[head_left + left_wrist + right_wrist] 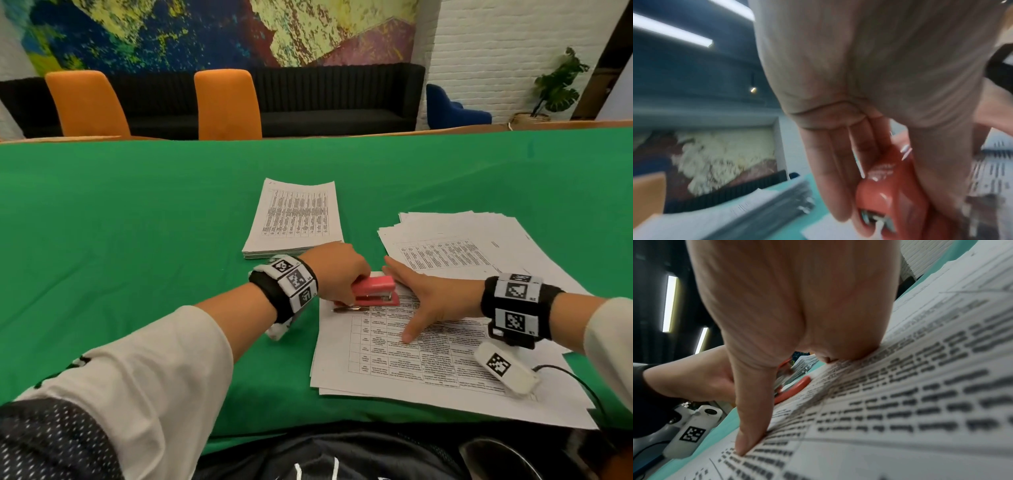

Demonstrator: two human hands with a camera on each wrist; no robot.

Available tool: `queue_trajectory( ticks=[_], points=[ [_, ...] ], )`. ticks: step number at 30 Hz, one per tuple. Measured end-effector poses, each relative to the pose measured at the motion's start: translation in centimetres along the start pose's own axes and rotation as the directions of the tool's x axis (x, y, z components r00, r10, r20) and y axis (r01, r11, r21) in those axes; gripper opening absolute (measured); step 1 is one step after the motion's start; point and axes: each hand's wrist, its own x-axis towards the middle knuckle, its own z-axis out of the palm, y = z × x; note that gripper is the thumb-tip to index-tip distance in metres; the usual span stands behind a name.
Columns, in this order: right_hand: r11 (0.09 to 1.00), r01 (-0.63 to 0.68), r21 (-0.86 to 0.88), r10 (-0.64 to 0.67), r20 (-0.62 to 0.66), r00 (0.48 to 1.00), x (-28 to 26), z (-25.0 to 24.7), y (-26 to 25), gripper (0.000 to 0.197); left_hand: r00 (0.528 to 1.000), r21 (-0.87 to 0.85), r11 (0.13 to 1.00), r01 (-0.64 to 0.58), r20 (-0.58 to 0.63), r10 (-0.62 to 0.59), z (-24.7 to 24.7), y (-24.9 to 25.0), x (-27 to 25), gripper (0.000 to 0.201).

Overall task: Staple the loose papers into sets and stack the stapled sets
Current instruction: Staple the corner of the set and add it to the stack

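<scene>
A small red stapler [375,291] sits over the top left corner of a set of printed sheets [411,363] on the green cloth. My left hand [337,270] grips the stapler from above; the left wrist view shows the fingers curled round the stapler [892,191]. My right hand [424,301] lies flat on the sheets with straight fingers, the thumb [750,426] pressing the printed sheets [900,402] down. A neat stack of papers [294,219] lies beyond the left hand. A loose spread of papers [472,246] lies at the right.
The green tablecloth [120,222] stretches left and back. Two orange chairs [226,102] and a black sofa [342,96] stand behind the table. A white tagged camera block [503,368] with a cable hangs below my right wrist over the sheets.
</scene>
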Motion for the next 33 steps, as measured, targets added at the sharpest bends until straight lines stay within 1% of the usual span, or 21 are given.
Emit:
queue_trajectory(
  ticks=[1,2,4,6,9,11,13,15,18,21,23,24,25,27,28,29,33],
  points=[
    [1.000,-0.015,-0.009,0.015,0.008,1.000,0.0,-0.1,0.0,0.154,1.000,0.032,0.999,-0.025,0.016,0.024,0.0,-0.5,-0.4,0.017],
    [0.999,-0.032,-0.012,0.032,0.018,0.999,-0.1,-0.2,0.0,0.153,0.999,0.046,0.999,-0.024,0.036,0.022,0.0,-1.1,-0.8,0.016],
    [0.998,-0.054,-0.013,0.055,0.028,0.998,-0.1,-0.3,0.0,0.152,0.997,0.033,0.999,0.036,0.067,-0.039,0.0,-2.4,-1.5,0.019],
    [0.998,-0.059,-0.025,0.060,0.032,0.998,-0.2,-0.3,0.0,0.151,0.992,-0.008,0.995,0.099,0.074,-0.098,0.2,-3.2,-2.0,0.025],
    [0.999,-0.048,-0.007,0.048,0.029,0.998,-0.2,-0.4,0.0,0.149,0.992,-0.058,0.991,0.120,0.042,-0.117,0.7,-2.7,-1.7,0.027],
    [0.999,-0.021,0.031,0.020,0.035,0.999,-0.2,-0.3,0.0,0.147,0.994,-0.083,0.991,0.106,-0.002,-0.107,0.9,-1.6,-0.9,0.024],
    [0.996,0.040,0.086,-0.043,0.038,0.998,-0.1,-0.3,0.1,0.142,0.995,-0.089,0.993,0.084,-0.039,-0.088,0.8,-0.3,0.0,0.018],
    [0.992,0.064,0.105,-0.068,0.030,0.997,-0.1,-0.3,0.4,0.139,0.996,-0.084,0.994,0.065,-0.056,-0.069,0.6,0.5,0.6,0.017],
    [0.992,0.024,0.122,-0.029,0.043,0.999,0.0,-0.4,0.6,0.151,0.998,-0.053,0.998,0.022,-0.060,-0.025,0.6,0.6,0.9,0.020],
    [0.995,-0.010,0.102,0.003,0.062,0.998,-0.3,-0.5,0.2,0.149,0.994,-0.034,0.996,-0.078,-0.081,0.075,0.7,0.4,0.6,0.023],
    [0.996,-0.011,0.083,0.007,0.050,0.999,-0.4,-0.4,0.0,0.148,0.988,-0.012,0.991,-0.131,-0.080,0.130,0.6,0.4,0.5,0.023],
    [0.996,-0.011,0.083,0.007,0.047,0.999,-0.4,-0.4,-0.1,0.147,0.989,-0.014,0.991,-0.131,-0.073,0.129,0.6,0.4,0.5,0.023],
    [0.996,-0.010,0.086,0.006,0.043,0.999,-0.5,-0.4,-0.2,0.147,0.994,-0.030,0.995,-0.099,-0.057,0.097,0.7,0.3,0.5,0.024],
    [0.995,0.005,0.095,-0.008,0.031,0.999,-0.5,-0.4,-0.2,0.143,1.000,-0.063,0.998,0.002,-0.015,-0.003,1.0,0.0,0.5,0.024],
    [0.995,0.010,0.102,-0.013,0.029,0.999,-0.5,-0.4,-0.2,0.142,1.000,-0.077,0.997,0.028,-0.005,-0.029,1.2,-0.1,0.5,0.024],
    [0.995,0.005,0.104,-0.008,0.028,1.000,-0.6,-0.4,-0.2,0.141,1.000,-0.088,0.996,0.028,-0.006,-0.028,1.4,-0.2,0.5,0.024],
    [0.995,-0.029,0.098,0.026,0.029,0.999,-0.7,-0.4,-0.4,0.146,0.998,-0.084,0.995,-0.057,-0.007,0.056,1.1,0.0,0.5,0.026]
  ],
)
